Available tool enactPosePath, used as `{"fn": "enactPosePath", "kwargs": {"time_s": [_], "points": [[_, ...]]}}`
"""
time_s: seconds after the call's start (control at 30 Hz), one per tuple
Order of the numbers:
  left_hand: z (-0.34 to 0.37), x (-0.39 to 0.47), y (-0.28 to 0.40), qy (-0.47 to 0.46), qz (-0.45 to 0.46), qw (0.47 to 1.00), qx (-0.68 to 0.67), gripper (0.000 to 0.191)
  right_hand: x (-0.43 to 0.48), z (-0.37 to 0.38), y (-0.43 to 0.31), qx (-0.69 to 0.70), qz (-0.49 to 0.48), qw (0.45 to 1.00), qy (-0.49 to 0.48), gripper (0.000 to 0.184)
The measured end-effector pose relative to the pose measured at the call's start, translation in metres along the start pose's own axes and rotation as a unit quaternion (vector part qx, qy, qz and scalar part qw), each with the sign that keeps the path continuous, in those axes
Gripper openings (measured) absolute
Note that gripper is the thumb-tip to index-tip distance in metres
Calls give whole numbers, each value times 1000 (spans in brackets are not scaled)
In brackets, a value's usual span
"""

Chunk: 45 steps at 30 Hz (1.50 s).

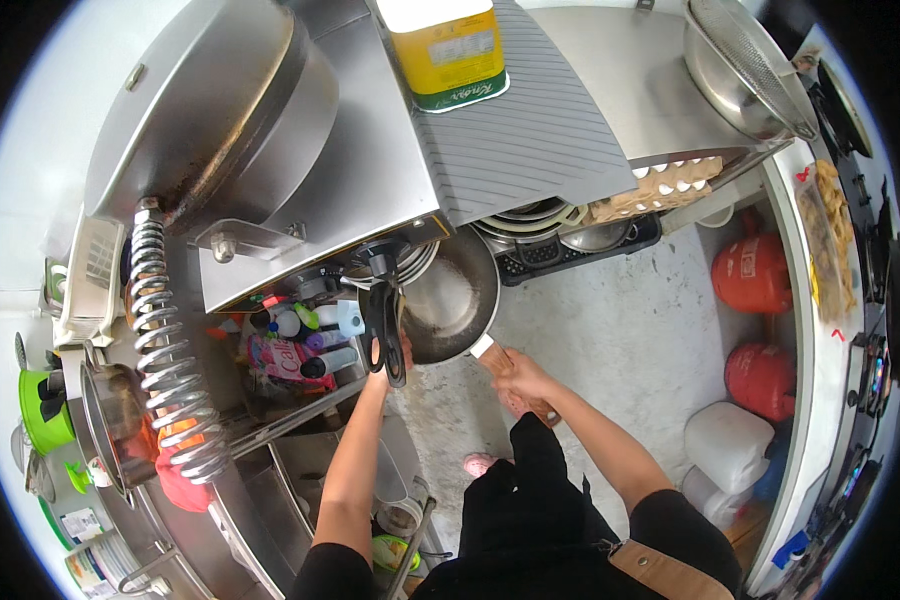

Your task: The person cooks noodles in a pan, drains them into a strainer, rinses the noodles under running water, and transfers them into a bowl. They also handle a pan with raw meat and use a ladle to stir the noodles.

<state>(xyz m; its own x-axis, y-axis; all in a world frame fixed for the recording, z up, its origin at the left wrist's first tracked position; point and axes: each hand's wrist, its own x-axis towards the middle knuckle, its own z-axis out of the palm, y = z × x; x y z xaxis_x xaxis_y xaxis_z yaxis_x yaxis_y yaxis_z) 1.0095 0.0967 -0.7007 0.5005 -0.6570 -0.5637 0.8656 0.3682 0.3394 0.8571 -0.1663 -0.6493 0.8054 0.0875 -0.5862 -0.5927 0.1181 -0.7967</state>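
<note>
My right hand is closed round the brown wooden handle of a frying pan. The pan is dark with a worn, lighter middle, and its far side lies under the counter edge. Two or more black pan handles jut out from a stack of pans on its left. My left hand is at these handles, close to the pan's left rim. The handles cover most of that hand, so its grip on them or on the rim cannot be made out.
Above the pans is a steel counter with a grey ribbed mat and a yellow-green Knorr tub. A low shelf holds more pans and egg trays. Bottles stand left, beyond a spring hose. Red gas cylinders stand right.
</note>
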Motion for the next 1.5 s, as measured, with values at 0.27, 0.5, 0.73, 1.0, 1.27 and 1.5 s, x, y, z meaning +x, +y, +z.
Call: {"fn": "enactPosePath", "kwargs": {"time_s": [0.27, 0.5, 0.73, 1.0, 1.27, 1.5], "points": [[16, 6, -8, 21, 25, 999, 34, 34, 42, -9, -6, 86, 95, 991, -32, 44], [21, 22, -14, 34, 28, 999, 15, 28, 53, 14, 5, 116, 54, 992, 11, 50], [22, 21, -20, 8, 14, 1000, 13, 26, 59, 15, 5, 143, 60, 987, 40, 46], [25, 44, -29, 73, 20, 997, -10, 21, 120, 14, -27, 170, 29, 984, 44, 31], [39, 96, 4, 150, 43, 987, 47, 32, 166, 3, -28, 115, 34, 992, 48, 34], [55, 85, 23, 168, 51, 970, 166, 70, 149, 1, -18, -51, -5, 990, 128, 67]]}}
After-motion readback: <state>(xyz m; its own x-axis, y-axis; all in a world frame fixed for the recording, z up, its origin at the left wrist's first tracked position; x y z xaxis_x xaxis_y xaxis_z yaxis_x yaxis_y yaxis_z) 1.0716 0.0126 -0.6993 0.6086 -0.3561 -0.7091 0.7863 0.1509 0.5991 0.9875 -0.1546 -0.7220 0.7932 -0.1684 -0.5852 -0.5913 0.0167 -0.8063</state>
